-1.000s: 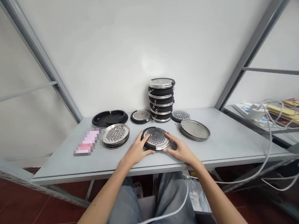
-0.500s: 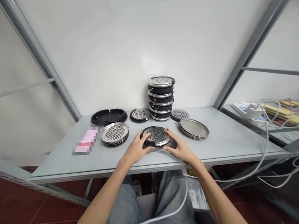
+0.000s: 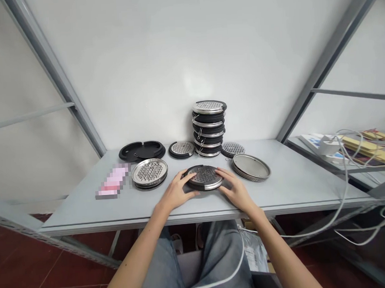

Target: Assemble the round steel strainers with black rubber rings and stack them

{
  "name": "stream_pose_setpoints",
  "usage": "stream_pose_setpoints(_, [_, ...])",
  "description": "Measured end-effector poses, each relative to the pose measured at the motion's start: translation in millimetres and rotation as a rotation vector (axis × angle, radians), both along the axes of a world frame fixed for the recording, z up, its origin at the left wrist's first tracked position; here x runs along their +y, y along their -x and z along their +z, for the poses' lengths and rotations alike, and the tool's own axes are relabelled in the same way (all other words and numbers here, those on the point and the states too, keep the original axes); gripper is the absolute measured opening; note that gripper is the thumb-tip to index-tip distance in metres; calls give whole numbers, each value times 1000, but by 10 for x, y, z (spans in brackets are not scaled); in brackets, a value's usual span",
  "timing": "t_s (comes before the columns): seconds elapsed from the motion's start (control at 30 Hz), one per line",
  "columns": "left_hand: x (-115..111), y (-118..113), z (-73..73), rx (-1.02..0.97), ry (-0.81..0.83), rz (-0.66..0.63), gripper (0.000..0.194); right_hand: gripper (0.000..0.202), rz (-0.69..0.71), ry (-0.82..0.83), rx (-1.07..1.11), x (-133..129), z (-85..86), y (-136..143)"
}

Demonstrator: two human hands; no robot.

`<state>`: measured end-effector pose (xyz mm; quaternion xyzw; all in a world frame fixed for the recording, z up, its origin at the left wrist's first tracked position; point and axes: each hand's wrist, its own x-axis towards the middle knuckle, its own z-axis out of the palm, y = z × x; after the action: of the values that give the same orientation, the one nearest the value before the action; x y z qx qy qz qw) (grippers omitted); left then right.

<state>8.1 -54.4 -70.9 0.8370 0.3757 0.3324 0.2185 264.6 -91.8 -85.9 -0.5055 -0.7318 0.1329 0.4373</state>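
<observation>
A round metal grater with a black rim lies near the front middle of the table. My left hand grips its left edge, fingertips on top and thumb along the near side. On the opposite edge, my right hand has its fingers over the top, with the thumb low at the near side. To the left sits a small stack of metal grater discs. Plain round metal plates are stacked at the right. Whatever lies under the held grater is hidden.
Behind rises a tall stack of black-rimmed graters with wire clips. Another grater, black round trays and a perforated disc lie along the back. A blurred pink item is at left; white cables hang at right.
The view has shifted slightly. My right hand's fingers have moved a little on the grater's edge, and its thumb has shifted along the near side. Both hands stay on the grater.
</observation>
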Motion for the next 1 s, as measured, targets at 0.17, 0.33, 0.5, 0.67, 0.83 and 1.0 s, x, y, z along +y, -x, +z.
stream_pose_setpoints(0.17, [48,12,-31,-87,3,6,44,59,-58,42,32,24,-24,-4])
stream_pose_setpoints(0.33, [58,20,-32,-92,16,14,44,63,-94,24,-20,23,-34,7])
stream_pose_setpoints(0.5, [54,34,-33,-117,-37,48,44,78,-56,69,-88,3,-67,38])
stream_pose_setpoints(0.67, [59,29,-51,-122,-81,76,45,81,-72,86,-123,-1,-77,74])
stream_pose_setpoints(0.83, [58,28,-42,-131,-79,41,47,64,-4,3,-134,-48,-2,81])
stream_pose_setpoints(1.0, [37,27,-24,-98,-70,19,48,55,55,12,-166,-63,-28,59])
